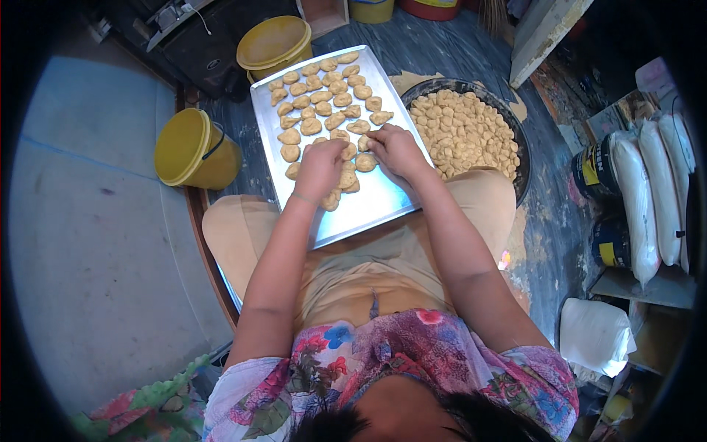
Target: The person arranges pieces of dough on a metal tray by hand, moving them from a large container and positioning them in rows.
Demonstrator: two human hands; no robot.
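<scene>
A rectangular metal baking tray [381, 201] lies tilted across my lap, its upper part covered with rough rows of brown dough pieces [311, 126]. My left hand [322, 168] is over the middle left of the rows, its fingers bent down at the dough; whether it grips a piece is hidden. Just below it several dough pieces [347, 178] lie bunched together. My right hand [395, 148] has its fingertips at a small dough piece [364, 143] near the right side of the rows; its grip is unclear. Right of the tray, a round dark pan [525, 149] holds a heap of dough pieces [461, 130].
Yellow plastic buckets stand left of the tray [185, 148] and behind it [274, 44]. Filled clear plastic bags [635, 204] and dark containers [595, 168] stand at the right, by a shelf [646, 287]. A pale wooden post [544, 41] rises at the back right.
</scene>
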